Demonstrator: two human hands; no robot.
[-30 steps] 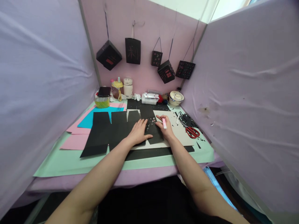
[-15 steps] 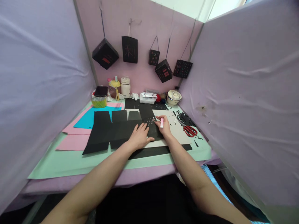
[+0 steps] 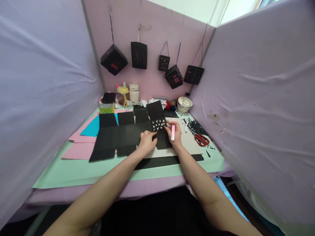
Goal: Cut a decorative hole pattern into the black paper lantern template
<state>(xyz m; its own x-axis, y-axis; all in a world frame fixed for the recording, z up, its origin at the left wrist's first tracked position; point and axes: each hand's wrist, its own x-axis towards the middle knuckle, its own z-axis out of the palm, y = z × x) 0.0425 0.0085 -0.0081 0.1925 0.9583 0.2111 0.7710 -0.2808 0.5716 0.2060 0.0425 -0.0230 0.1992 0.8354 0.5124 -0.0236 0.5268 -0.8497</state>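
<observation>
**A:** Your left hand (image 3: 147,143) has its fingers curled, thumb and index finger near each other by the lower edge of the cut-out band; whether they pinch the sheet or only press on it, I cannot tell. Your right hand (image 3: 176,139) is closed on a pink-and-white pen-style tool (image 3: 173,132), its thumb and index finger at the right edge of the black card sheet (image 3: 118,137). I judge the step in hand to be handling or checking the cut-out band, not cutting.

**B:** Agreed. In my judgement, the next move calls for light, even support on both sides, with the tool held away from the narrow strips, which could tear.

**A:** Condition of the sheet?

**B:** It lies between and under your hands, running off towards nine o'clock, partly over a white board (image 3: 189,141). The band (image 3: 159,124) shows small, mostly triangular openings, pale behind. Past it, at twelve o'clock, the end flap (image 3: 156,110) tilts up. Slits divide the flaps on both long edges.

**A:** Surroundings?

**B:** From your right hand, red-handled scissors (image 3: 201,140) lie at three o'clock, black paper scraps (image 3: 197,127) at two. From your left, blue paper (image 3: 90,127) sits near ten.
</observation>
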